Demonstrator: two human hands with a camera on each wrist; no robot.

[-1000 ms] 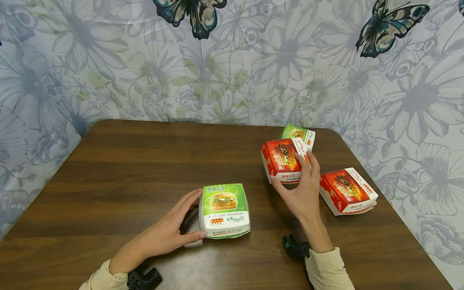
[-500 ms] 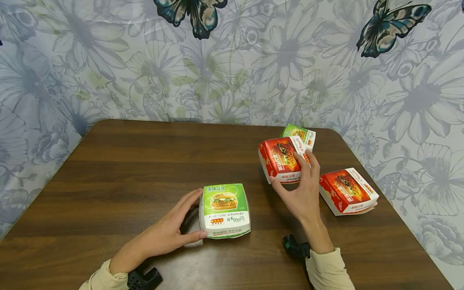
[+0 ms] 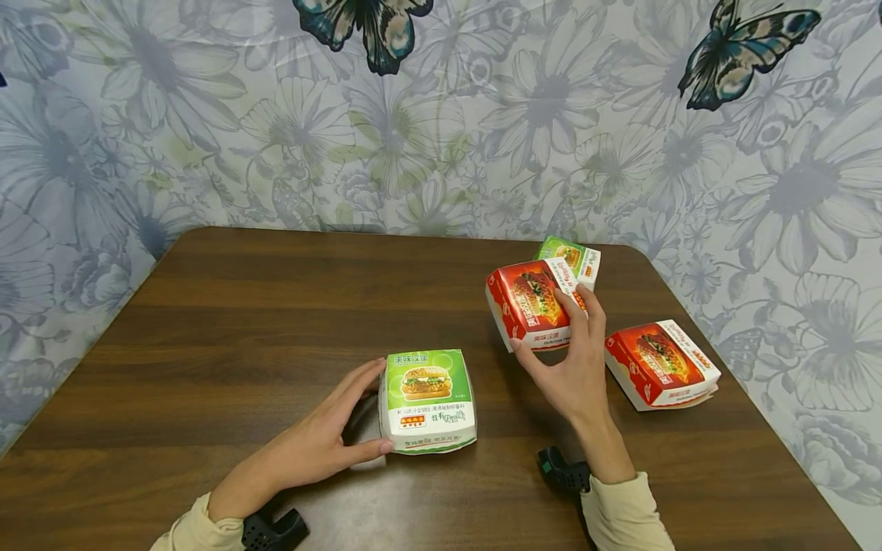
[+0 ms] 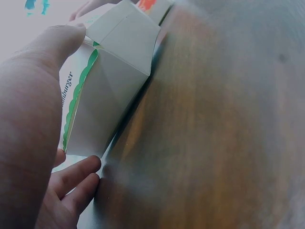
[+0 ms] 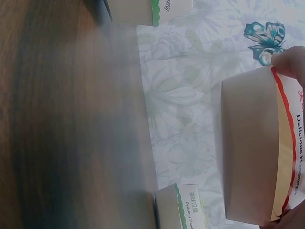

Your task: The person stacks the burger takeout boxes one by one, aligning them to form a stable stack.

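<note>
Head view: the held burger box [image 3: 529,303] is red-topped; white-sided.

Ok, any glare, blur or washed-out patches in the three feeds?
Head view: pale sheen on the table, burger picture on the nearer green box clear; left wrist: upper left washed out, table blurred; right wrist: table hazy, lettering on the held red box legible.

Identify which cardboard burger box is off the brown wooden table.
The red-white box raised in the right hand; the other red-white box, near green-white box and far green-white box sit on the table.
</note>
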